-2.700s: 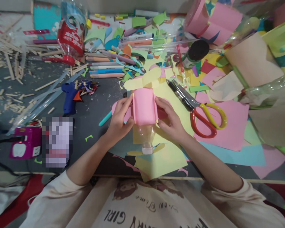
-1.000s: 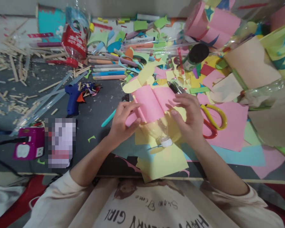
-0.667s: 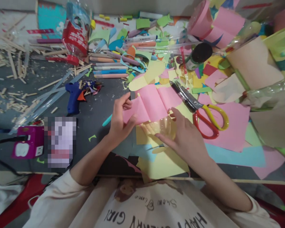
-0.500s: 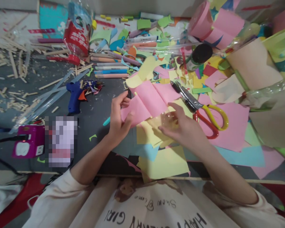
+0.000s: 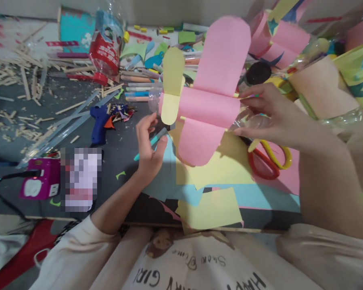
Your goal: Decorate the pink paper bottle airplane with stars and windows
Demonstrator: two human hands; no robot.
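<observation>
Pink paper-covered bottle (image 5: pixel 210 105), one, lying lengthwise left to right, raised over the middle of the table; clear plastic shows at both ends. Fitted with two round-ended pink wings: a far wing (image 5: pixel 225 52), upright, and a near wing (image 5: pixel 198 143), slanting down; also yellow paper blades (image 5: pixel 173 74) at the left end. Right hand (image 5: pixel 275 114): thumb and fingers parted around the clear right end, gripping it. Left hand (image 5: pixel 149 151): fingers loosely curled, thumb well apart, grasping nothing, just beside the left end; whether a fingertip touches it cannot be told. Teal pen (image 5: pixel 157 137), lying behind that hand. Scissors (image 5: pixel 264 163), red and yellow handles, right, below the right hand. Yellow sheet (image 5: pixel 211 209), near edge, middle, over other coloured paper. Blue glue gun (image 5: pixel 99 125), left. Purple box (image 5: pixel 36 179) with black cable, near left, beside a pixelated flat item (image 5: pixel 83 179). Bottle with red label (image 5: pixel 105 54), far left, neck toward the near side. Markers (image 5: pixel 137 96), in a row, far middle. Wooden sticks (image 5: pixel 21 78), scattered, far left.
</observation>
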